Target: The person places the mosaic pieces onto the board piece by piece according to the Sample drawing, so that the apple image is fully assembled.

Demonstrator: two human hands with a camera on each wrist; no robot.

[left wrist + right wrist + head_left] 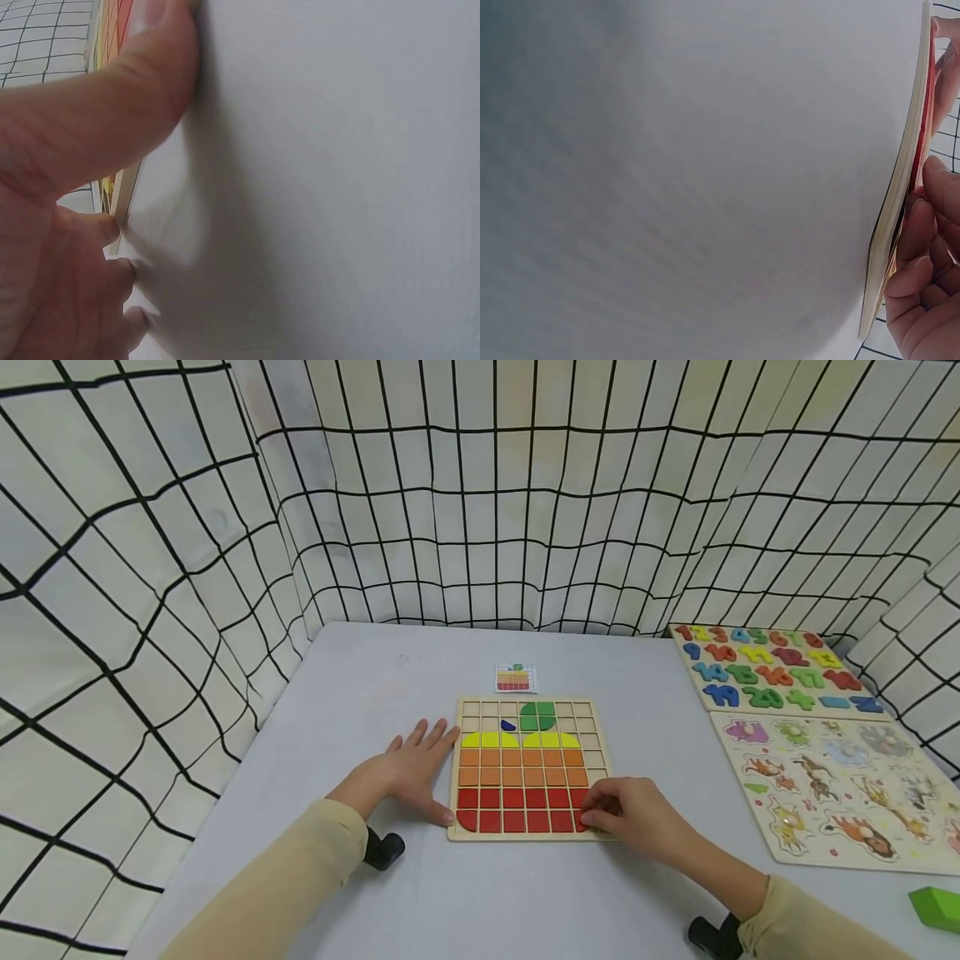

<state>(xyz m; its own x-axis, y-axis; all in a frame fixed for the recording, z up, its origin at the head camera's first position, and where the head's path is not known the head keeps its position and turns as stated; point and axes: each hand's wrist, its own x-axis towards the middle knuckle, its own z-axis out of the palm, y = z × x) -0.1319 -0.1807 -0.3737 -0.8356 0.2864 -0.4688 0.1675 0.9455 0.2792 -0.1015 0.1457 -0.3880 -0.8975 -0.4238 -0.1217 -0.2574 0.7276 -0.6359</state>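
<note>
A square wooden grid board (592, 724) lies on the table, filled with red rows at the bottom, orange rows above, yellow pieces over those and green rounded pieces (537, 717) near the top. A small blue piece (507, 725) sits slanted left of the green. My left hand (408, 772) is spread along the board's left side, thumb and fingertips at its edge. At the lower right corner, my right hand (633, 814) pinches a small red piece (918, 193) between thumb and fingers; most of it is hidden.
Behind the board lies a small picture card (515, 678) with a similar coloured pattern. On the right are a number puzzle board (780, 670) and an animal puzzle board (840, 793). A green block (936, 908) stands at the right edge. Black netting surrounds the white table (360, 693).
</note>
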